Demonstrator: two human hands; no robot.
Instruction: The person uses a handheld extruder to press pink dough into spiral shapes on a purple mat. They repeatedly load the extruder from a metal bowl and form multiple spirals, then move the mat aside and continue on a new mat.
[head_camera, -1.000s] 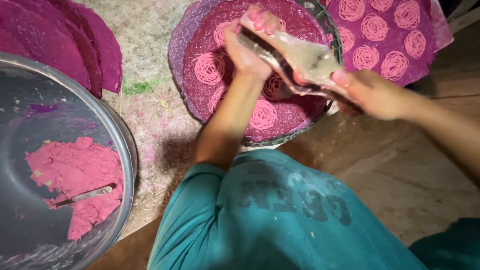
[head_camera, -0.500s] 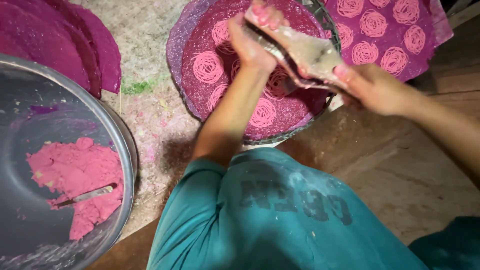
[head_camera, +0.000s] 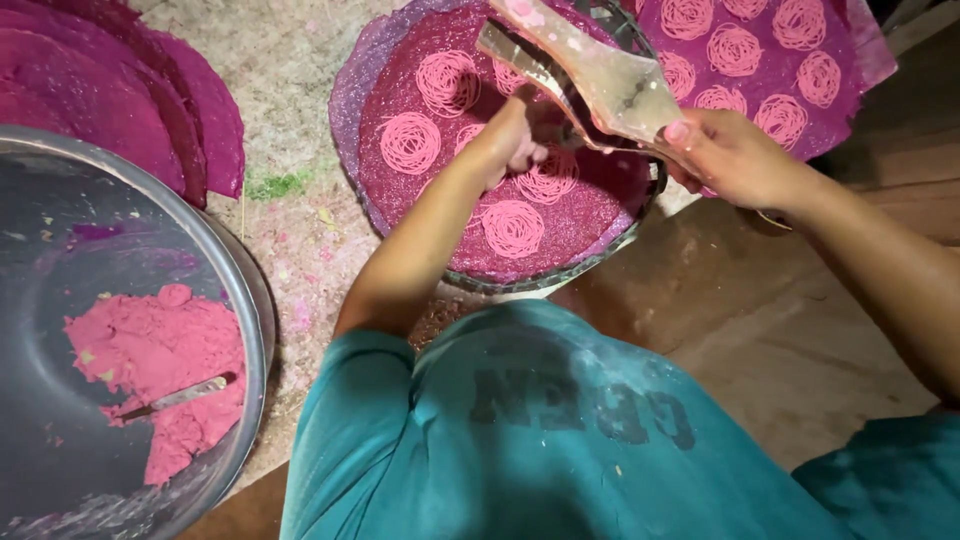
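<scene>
Rough speckled ground (head_camera: 290, 90) carries a round purple woven tray (head_camera: 400, 215) with pink noodle coils (head_camera: 512, 228). A wooden hinged press (head_camera: 590, 75) is gripped over it by the right hand (head_camera: 735, 155), fingers wrapped round the handle; the left hand (head_camera: 515, 140) is curled beneath the press. Another coil seems in progress; steady squeezing is needed.

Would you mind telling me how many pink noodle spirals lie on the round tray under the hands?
5 spirals show on the tray: two at the back, one left, two near the left hand. The press may hide more.

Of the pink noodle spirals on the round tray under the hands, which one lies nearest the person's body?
The spiral at the tray's near edge, just right of the left forearm. The other spirals sit farther up, toward the left hand and beyond.
</scene>
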